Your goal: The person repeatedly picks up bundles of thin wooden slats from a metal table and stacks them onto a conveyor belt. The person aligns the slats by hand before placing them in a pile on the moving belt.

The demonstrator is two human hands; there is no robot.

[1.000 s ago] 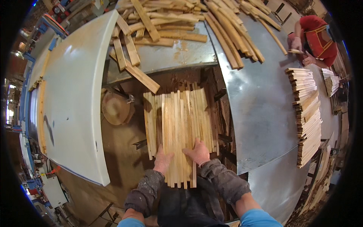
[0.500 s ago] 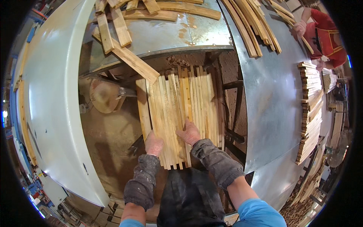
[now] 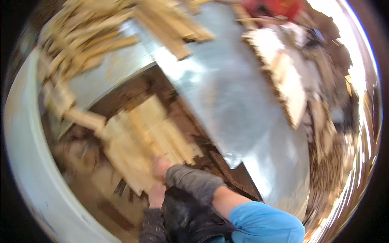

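A bundle of pale wooden slats (image 3: 139, 137) lies side by side in the gap between the metal tables, slanting in view. My right hand (image 3: 162, 166), in a pinkish glove, is on the near part of the slats. My left hand (image 3: 156, 196) is close below it, at the slats' near end by my dark apron (image 3: 188, 216). Motion blurs the picture, and the fingers of both hands are smeared or hidden.
Loose boards (image 3: 91, 34) are heaped on the far metal table (image 3: 111, 83). More long boards (image 3: 166, 28) lie on the right metal table (image 3: 231, 93), with a stack of short slats (image 3: 279, 77) along its far edge. A person in red (image 3: 279, 8) stands beyond it.
The view has swung to the right and blurred, so the slats now appear tilted and farther left. My hands have come closer together at the slats' near end.
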